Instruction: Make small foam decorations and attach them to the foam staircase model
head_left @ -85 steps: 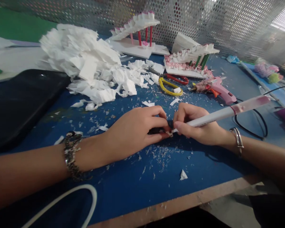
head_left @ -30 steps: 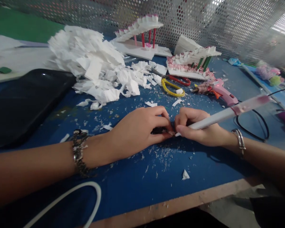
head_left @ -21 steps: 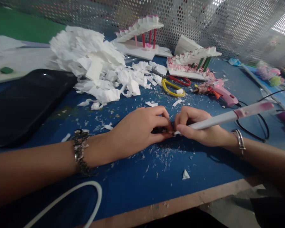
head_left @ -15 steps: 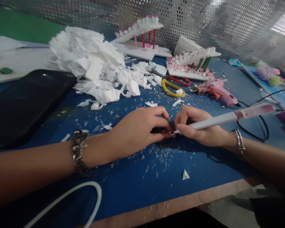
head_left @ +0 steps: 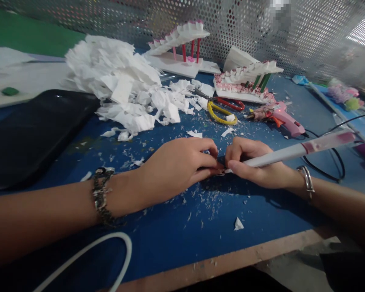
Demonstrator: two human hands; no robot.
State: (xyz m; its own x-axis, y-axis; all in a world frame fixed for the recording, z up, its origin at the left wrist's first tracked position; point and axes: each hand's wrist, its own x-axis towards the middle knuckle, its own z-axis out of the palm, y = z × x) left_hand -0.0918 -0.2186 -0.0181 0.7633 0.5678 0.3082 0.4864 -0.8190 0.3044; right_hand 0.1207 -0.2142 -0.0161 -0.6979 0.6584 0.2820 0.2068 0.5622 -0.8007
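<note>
In my right hand (head_left: 252, 164) is a slim white marker pen (head_left: 282, 156) with a purplish-pink end. It slants up to the right, its narrow tip pointing left. My left hand (head_left: 182, 168) is palm down, its thumb and fingers pinched together at that tip. Between the fingertips shows a tiny pale piece (head_left: 221, 173), too small to name. The two hands nearly meet just above the blue tabletop (head_left: 176, 243). Small white shreds lie on the table under and around them.
Behind the hands are a heap of torn white paper (head_left: 112, 69), yellow-and-red-handled scissors (head_left: 222, 115) and a pink glue gun (head_left: 287, 119) with a black cord. Two small white stair models (head_left: 182, 34) stand farther back. A dark tray-like object (head_left: 39, 134) lies left; a white cable (head_left: 88, 251) loops in front.
Both hands stay in nearly the same place. The left fingers and the pen tip have shifted very slightly; the whole view has moved a little.
</note>
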